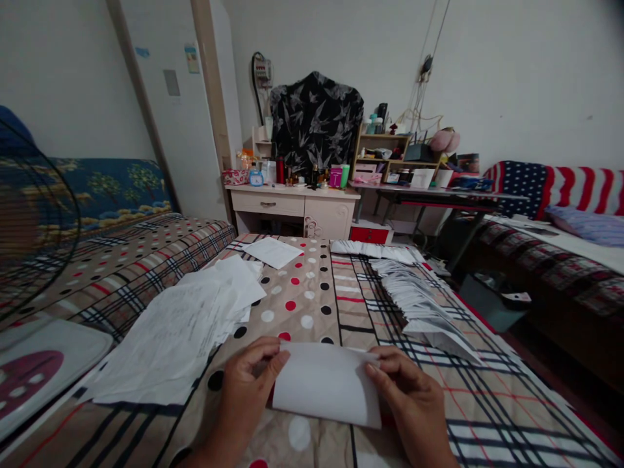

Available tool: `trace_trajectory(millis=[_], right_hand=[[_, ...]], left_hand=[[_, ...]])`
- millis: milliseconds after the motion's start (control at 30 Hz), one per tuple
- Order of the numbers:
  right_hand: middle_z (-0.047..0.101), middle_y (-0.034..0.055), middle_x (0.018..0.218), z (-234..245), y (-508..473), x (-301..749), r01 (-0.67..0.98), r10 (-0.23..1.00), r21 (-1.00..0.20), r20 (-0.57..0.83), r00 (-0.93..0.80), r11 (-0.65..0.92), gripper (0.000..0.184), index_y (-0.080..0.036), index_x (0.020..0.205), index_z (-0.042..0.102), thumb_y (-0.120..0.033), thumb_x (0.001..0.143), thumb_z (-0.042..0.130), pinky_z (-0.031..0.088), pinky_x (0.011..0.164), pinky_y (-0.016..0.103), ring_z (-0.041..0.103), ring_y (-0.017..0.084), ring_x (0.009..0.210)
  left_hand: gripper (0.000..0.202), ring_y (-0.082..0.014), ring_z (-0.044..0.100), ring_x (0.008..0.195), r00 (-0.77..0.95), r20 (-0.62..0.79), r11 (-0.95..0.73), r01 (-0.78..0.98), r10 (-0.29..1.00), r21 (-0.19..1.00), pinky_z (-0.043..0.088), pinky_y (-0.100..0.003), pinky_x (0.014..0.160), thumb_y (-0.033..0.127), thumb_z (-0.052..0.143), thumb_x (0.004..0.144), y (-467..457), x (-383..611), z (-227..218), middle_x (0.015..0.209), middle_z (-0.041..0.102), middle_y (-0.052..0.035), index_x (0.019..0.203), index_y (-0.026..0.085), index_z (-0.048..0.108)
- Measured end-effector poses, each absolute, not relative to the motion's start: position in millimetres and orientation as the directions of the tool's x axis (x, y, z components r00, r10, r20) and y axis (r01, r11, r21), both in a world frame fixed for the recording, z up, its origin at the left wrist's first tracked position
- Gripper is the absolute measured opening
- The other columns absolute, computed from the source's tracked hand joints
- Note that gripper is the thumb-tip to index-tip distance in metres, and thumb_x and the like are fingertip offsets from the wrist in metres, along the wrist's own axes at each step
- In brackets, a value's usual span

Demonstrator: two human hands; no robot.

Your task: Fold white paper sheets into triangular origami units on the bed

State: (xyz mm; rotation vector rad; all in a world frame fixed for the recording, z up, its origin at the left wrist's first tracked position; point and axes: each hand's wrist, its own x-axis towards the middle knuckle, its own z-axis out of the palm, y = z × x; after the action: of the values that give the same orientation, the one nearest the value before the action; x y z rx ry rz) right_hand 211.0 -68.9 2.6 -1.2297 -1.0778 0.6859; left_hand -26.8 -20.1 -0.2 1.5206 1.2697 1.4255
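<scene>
A folded white sheet of paper (327, 385) lies on the patterned bedspread (316, 292) right in front of me. My left hand (251, 383) pinches its left edge with thumb and fingers closed on it. My right hand (409, 393) grips the right edge, fingers curled over the top corner. A loose pile of unfolded white sheets (185, 331) lies to the left of my hands. A long overlapping row of folded papers (414, 292) runs along the right side of the bed, from near my right hand toward the far edge.
A single sheet (273, 251) lies farther up the bed. A fan guard (34, 221) and its base stand at the left. Beyond the bed are a cluttered dresser (292, 205), a desk (429, 192) and a second bed (560, 253) at the right.
</scene>
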Motion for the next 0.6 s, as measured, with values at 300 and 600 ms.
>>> trace_trajectory(millis=[300, 600], right_hand=[[0.065, 0.0039, 0.085, 5.1, -67.8, 209.2, 0.074, 0.886, -0.961, 0.274, 0.374, 0.266, 0.022, -0.019, 0.060, 0.061, -0.029, 0.071, 0.077, 0.046, 0.074, 0.029, 0.059, 0.018, 0.082], [0.065, 0.0019, 0.084, 5.1, -65.7, 209.1, -0.114, 0.896, -0.968, 0.159, 0.415, 0.225, 0.023, -0.019, 0.057, 0.062, -0.026, 0.063, 0.083, 0.045, 0.072, 0.027, 0.059, 0.017, 0.081]], left_hand=[[0.015, -0.0220, 0.068, 0.087, -0.076, 0.328, -0.302, 0.238, 0.942, 0.923, 0.053, -0.032, 0.083, 0.033, 0.072, 0.074, -20.6, -29.8, -2.0, 0.090, 0.072, -0.0073, 0.070, 0.019, 0.071], [0.020, -0.0181, 0.067, 0.077, -0.055, 0.337, -0.323, 0.181, 0.940, 0.929, 0.054, -0.025, 0.072, 0.037, 0.070, 0.075, -21.0, -27.3, 1.3, 0.082, 0.072, -0.0052, 0.069, 0.018, 0.072]])
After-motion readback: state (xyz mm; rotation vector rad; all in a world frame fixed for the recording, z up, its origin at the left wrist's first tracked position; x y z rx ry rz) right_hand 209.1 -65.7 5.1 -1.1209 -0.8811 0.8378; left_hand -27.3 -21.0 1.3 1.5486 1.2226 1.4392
